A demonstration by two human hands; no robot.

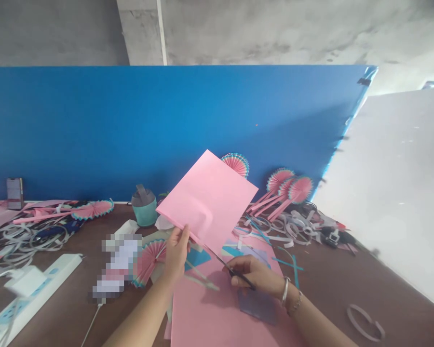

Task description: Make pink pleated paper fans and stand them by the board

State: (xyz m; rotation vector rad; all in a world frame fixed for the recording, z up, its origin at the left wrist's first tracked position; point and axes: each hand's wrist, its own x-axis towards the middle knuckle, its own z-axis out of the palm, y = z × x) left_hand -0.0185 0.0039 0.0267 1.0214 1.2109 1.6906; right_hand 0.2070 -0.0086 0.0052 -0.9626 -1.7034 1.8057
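Pink paper (208,320) spreads nearest, below both hands; the left hand (177,248) pinches a raised sheet's (210,193) lower edge, the right hand (251,274) grips scissors (238,275) at that edge.

No text, label, brand, number or sign is legible across the brown table (321,299); the phone (15,193), upright near the far left corner, is too small to read; the power strip (63,270), by the left edge, yields no readable print; pixelation masks the object (117,267) left of the table's middle.
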